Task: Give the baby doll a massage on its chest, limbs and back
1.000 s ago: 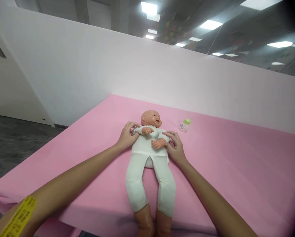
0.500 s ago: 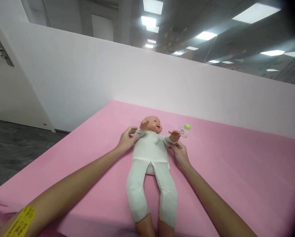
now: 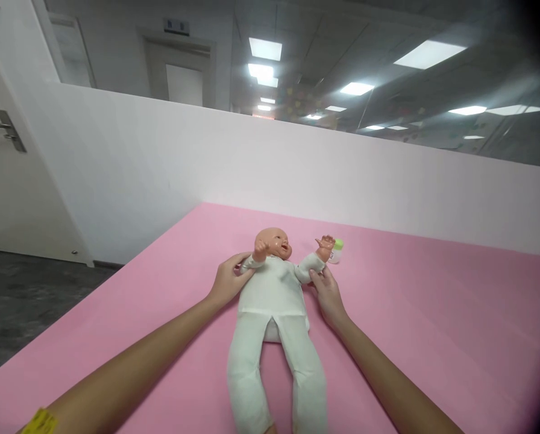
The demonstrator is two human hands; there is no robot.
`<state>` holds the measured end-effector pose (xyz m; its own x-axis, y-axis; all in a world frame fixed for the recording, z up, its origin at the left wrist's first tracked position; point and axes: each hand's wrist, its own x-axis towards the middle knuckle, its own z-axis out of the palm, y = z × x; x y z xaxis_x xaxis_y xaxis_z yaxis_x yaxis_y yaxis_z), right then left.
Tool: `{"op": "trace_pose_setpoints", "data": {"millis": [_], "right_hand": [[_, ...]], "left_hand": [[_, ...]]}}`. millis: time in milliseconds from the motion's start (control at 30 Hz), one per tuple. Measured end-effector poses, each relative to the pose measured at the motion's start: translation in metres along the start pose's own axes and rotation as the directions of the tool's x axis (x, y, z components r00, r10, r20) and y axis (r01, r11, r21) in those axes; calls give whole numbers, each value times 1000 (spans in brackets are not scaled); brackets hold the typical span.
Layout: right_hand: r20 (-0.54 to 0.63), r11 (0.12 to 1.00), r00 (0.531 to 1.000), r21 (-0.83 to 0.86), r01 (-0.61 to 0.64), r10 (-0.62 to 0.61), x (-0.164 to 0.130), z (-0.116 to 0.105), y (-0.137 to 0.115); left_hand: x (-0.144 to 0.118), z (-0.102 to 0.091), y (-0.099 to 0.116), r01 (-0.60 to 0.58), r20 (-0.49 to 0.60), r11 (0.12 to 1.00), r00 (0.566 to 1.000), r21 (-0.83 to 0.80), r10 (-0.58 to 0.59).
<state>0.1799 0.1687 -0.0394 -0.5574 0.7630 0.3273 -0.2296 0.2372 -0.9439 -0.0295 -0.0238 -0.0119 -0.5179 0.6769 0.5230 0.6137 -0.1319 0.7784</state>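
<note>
White partition wall (image 3: 297, 169) runs behind a pink-covered worktop (image 3: 433, 325); beyond it, a ceiling with lit panels, and at far left a white door (image 3: 8, 181) with a lever handle.

Baby doll (image 3: 274, 295) lies on its back in the middle of the worktop, head toward the partition, legs toward the camera. It wears a white one-piece suit that covers trunk, arms and legs; the suit looks fully on. Both doll arms are raised and spread outward beside the head.

Left hand (image 3: 227, 280): grip closed around the doll's upper arm at the camera's left, thumb over the sleeve. Right hand (image 3: 328, 292): fingers pinched on the sleeve of the doll's other arm, just under the raised forearm. Both forearms rest low over the pink cover.

Small clear bottle (image 3: 337, 250) with a green cap sits on the worktop just beyond the doll's raised hand, partly hidden by it; neither hand touches it.

Judgement on progress: doll is laid out and dressed, arms are being positioned; bottle untouched so far. Feet are out of view at the bottom edge.
</note>
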Motion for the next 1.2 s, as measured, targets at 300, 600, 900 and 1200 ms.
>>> {"op": "trace_pose_setpoints", "data": {"millis": [300,600,900,1200], "right_hand": [[197,989,975,-87,122,-103,-4,3,-5],[156,998,986,33,49,-53,-1,1,2],[54,978,993,176,-115,108,4,5,-1],[-11,950,974,221,-219,227,13,3,6]], "left_hand": [[1,2,-5,-93,16,995,996,36,93],[8,-4,-10,90,72,973,994,-211,-76],[16,-9,-21,243,119,890,970,-385,-213],[21,-5,-29,259,82,926,966,-275,-245]]}}
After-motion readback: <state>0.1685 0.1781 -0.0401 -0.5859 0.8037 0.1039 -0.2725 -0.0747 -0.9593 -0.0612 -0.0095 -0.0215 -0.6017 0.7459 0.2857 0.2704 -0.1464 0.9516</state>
